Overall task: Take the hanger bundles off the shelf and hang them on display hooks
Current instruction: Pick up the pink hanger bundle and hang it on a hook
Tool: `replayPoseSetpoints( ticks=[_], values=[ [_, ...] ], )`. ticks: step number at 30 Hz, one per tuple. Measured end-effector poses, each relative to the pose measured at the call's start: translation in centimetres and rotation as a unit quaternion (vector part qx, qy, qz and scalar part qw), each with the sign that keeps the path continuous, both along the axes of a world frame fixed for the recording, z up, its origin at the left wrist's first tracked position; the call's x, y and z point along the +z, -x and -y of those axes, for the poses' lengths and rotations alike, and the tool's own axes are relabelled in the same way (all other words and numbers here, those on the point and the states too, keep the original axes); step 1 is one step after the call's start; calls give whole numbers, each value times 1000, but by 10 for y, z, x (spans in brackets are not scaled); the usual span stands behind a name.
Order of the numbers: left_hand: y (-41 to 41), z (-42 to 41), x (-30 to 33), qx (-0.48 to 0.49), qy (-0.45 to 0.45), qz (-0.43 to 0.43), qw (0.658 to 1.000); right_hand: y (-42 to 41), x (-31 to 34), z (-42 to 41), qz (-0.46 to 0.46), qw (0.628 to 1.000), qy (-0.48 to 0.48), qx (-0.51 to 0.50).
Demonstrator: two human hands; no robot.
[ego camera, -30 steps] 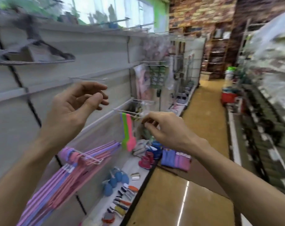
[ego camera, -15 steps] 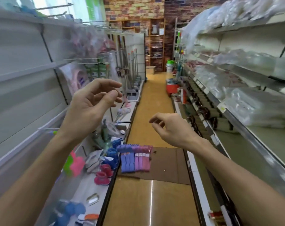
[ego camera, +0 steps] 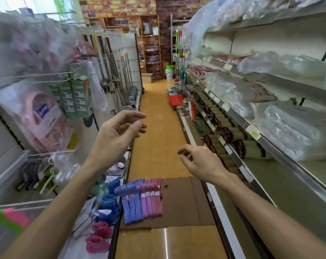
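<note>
Blue, purple and pink hanger bundles [ego camera: 142, 200] lie side by side on a brown cardboard sheet [ego camera: 184, 200] on the aisle floor, below and between my hands. My left hand [ego camera: 119, 133] is raised in mid-air with relaxed, slightly bent fingers and holds nothing. My right hand [ego camera: 199, 161] hovers lower, over the far edge of the cardboard, fingers loosely curled and empty. Bare wire display hooks [ego camera: 46, 155] stick out from the left shelving wall.
The left shelving carries hanging packaged goods [ego camera: 39, 116], blue and pink small shoes [ego camera: 104, 215] and mop handles [ego camera: 119, 81]. Shelves on the right [ego camera: 270, 131] hold plastic-wrapped goods. A red box [ego camera: 175, 100] and buckets stand farther down the yellow-floored aisle.
The view has swung right, from the left wall with hung hangers to straight down the aisle. Both hands stayed raised and empty, and the right one has dropped lower.
</note>
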State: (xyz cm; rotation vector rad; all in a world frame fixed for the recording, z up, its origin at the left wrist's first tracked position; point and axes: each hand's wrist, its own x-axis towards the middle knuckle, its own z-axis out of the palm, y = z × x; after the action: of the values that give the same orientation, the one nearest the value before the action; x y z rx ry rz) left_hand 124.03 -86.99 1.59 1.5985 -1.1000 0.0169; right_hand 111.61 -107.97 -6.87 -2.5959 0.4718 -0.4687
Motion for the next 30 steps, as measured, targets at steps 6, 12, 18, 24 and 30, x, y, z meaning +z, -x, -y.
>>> replayPoseSetpoints(
  ticks=[6,12,18,24,30],
  values=[
    [-77,70,-41,11,-49,-23,998,-72,-52,55,-49,999,-6,-14],
    [-165,145,-96,51,-109,-66,991,-156,-112,132,-96,995,-30,-11],
    [-253,201,-156,79,-159,-109,978,-235,-175,190,-159,987,-7,-12],
    [-330,244,-273,96,-213,-145,961,-308,-289,220,-178,983,-32,-18],
    [-390,262,-457,103,-230,-188,949,-363,-470,234,-214,973,-83,-36]
  ],
)
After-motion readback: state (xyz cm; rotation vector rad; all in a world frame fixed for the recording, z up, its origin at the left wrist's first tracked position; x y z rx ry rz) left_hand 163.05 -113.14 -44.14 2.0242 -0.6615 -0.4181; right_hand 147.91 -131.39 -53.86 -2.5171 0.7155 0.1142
